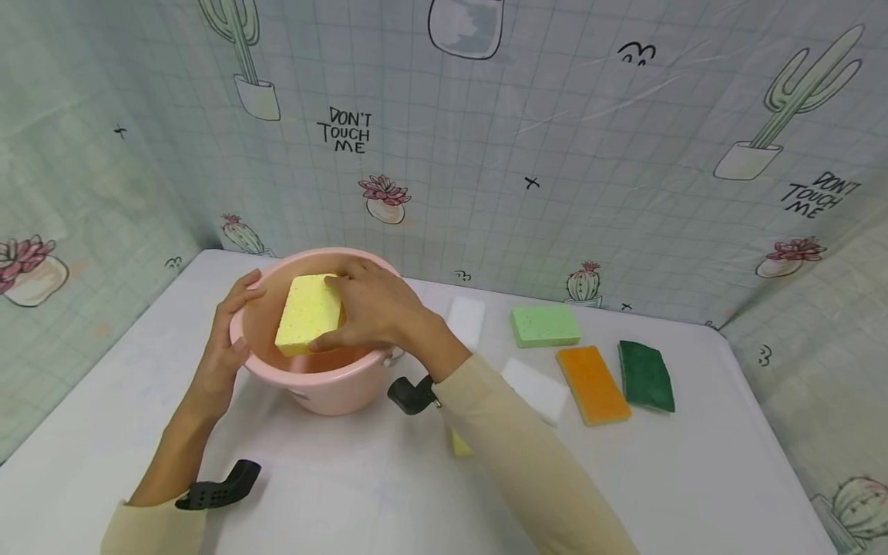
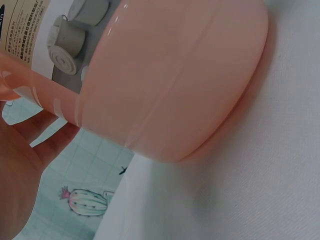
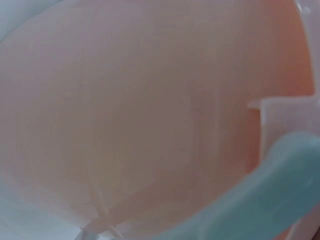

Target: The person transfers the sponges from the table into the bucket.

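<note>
The right hand (image 1: 371, 304) holds a yellow sponge (image 1: 309, 314) in a closed grip, thumb under its near edge and fingers across its far corner; the sponge sits tilted in the mouth of the pink tub (image 1: 326, 385), level with the rim and above the tub floor. The left hand (image 1: 232, 324) grips the left rim of the tub, thumb curled over the edge and fingers against the outer wall. The tub stands on the white counter (image 1: 333, 493), near its back-left area. In the left wrist view the tub wall (image 2: 175, 85) fills most of the frame, a printed label shows at its upper left, and the palm (image 2: 17, 165) lies just beside it. The right wrist view shows only the blurred pink tub wall (image 3: 140, 115) at close range; the grip cannot be judged from this view. To the right of the tub, 5 more sponges lie flat on the counter: a white sponge (image 1: 466, 320), a light green sponge (image 1: 544, 325), a second white sponge (image 1: 537, 389), an orange sponge (image 1: 593, 384) and a dark green sponge (image 1: 646, 375). A small yellow piece (image 1: 459, 445) shows under the right sleeve (image 1: 520, 455). A cactus-print sheet (image 1: 555, 154) lines the walls behind.
</note>
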The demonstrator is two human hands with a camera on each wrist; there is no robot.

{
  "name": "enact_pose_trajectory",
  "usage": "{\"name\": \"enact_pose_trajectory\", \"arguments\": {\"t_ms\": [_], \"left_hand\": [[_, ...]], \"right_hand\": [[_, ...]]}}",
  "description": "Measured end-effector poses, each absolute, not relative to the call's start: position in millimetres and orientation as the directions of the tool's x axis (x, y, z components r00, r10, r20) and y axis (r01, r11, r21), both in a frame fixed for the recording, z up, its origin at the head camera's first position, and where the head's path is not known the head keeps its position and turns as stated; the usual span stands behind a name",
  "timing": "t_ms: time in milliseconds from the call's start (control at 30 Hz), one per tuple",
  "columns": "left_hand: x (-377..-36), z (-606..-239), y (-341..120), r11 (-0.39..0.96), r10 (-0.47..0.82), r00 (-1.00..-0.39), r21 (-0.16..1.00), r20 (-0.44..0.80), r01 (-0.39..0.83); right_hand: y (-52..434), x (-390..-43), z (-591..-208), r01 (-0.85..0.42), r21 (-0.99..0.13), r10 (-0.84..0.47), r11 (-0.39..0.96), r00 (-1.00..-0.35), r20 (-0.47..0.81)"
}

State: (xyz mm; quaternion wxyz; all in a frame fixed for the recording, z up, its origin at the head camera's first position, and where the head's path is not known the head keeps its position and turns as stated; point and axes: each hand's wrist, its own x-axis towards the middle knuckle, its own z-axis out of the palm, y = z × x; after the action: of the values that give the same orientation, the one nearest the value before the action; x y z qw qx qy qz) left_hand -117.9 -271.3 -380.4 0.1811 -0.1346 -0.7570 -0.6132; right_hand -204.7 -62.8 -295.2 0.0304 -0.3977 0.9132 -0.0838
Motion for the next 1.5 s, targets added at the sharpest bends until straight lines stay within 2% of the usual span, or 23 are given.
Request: {"name": "enact_pose_trajectory", "arguments": {"t_ms": [200,967,1133,1500], "left_hand": [[-118.5,-379.3,-271.0,0.201,-0.024,-0.900,0.884,0.435,0.422],[-116.9,-380.8,-272.0,0.245,-0.027,-0.898,0.874,0.439,0.420],[-116.2,-381.3,-270.4,0.238,-0.028,-0.899,0.877,0.437,0.418],[-115.3,-380.5,-270.1,0.246,-0.034,-0.904,0.880,0.426,0.406]], "right_hand": [[-62.6,-204.1,-294.2,-0.720,-0.142,-0.728,0.680,-0.686,-0.010],[-61.1,-203.4,-291.3,-0.728,-0.142,-0.739,0.671,-0.672,-0.045],[-56.1,-202.4,-289.1,-0.720,-0.204,-0.740,0.663,-0.671,-0.038],[-30.0,-192.1,-282.9,-0.703,-0.372,-0.711,0.606,-0.689,0.142]]}}
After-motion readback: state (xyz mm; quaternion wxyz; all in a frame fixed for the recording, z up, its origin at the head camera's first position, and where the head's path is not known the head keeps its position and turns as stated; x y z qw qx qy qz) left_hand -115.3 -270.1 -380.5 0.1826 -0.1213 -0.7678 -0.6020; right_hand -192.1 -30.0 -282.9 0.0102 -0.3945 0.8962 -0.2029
